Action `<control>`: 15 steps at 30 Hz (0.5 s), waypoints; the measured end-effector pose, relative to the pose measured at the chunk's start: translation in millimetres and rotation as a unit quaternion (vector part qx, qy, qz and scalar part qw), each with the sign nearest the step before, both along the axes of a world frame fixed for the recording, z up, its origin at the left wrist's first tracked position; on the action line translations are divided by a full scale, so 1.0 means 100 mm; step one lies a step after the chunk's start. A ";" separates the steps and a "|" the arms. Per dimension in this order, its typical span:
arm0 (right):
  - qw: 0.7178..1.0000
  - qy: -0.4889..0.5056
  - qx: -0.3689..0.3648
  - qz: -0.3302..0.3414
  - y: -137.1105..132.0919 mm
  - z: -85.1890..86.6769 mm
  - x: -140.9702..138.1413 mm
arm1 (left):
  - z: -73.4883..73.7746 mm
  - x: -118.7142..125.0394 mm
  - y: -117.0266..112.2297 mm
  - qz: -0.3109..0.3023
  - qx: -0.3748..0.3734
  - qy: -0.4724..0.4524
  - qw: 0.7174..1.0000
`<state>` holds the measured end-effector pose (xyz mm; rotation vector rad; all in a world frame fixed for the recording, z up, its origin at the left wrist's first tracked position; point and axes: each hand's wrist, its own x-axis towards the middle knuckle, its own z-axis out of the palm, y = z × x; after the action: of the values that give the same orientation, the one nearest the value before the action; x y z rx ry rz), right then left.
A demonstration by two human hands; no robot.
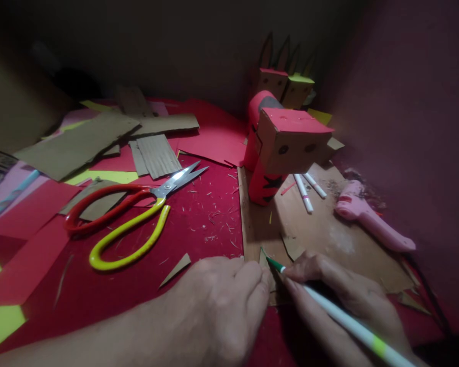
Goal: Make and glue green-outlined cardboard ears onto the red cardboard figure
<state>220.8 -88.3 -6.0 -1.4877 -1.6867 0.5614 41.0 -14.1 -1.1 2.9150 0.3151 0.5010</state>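
Note:
My right hand [344,290] is closed round a white pen with a green tip [329,311], its point resting on a small cardboard piece [270,265] at the near edge of a cardboard sheet [329,229]. My left hand [222,300] is curled, its fingertips pressing that small piece down. A cardboard animal figure [283,142] with a red paper top and red tube body stands on the far part of the sheet.
Scissors with red and yellow handles [130,214] lie open on the red cloth to the left. A pink glue gun [367,214] lies at right, two white markers [308,188] beside the figure. Cardboard and coloured paper scraps cover the left; two more cardboard figures [286,84] stand behind.

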 end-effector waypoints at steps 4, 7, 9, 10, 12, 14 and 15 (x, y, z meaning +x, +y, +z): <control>1.000 0.000 0.000 -0.013 0.00 -0.02 -0.02 | -0.02 0.00 0.00 -0.005 -0.010 -0.007 1.000; 1.000 0.010 0.019 -0.016 0.02 -0.02 -0.05 | -0.03 -0.01 0.00 -0.001 -0.007 -0.011 1.000; 1.000 0.017 0.023 -0.012 0.03 -0.03 -0.06 | -0.03 -0.01 0.00 0.003 -0.005 -0.009 1.000; 1.000 0.019 0.021 -0.009 0.03 -0.03 -0.06 | -0.02 -0.01 -0.01 0.003 -0.004 -0.005 1.000; 1.000 0.021 0.020 0.000 0.03 -0.03 -0.05 | -0.02 -0.01 -0.01 0.004 0.000 0.001 1.000; 1.000 0.016 0.018 0.002 0.02 -0.02 -0.03 | -0.01 -0.01 -0.01 0.003 0.002 0.004 1.000; 1.000 0.012 0.018 0.005 0.02 -0.02 -0.02 | 0.00 -0.01 -0.01 0.003 0.001 0.006 1.000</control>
<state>218.5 -86.4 -7.6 -1.4441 -1.6780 0.5491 40.1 -14.8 -1.2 2.9218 0.3265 0.4850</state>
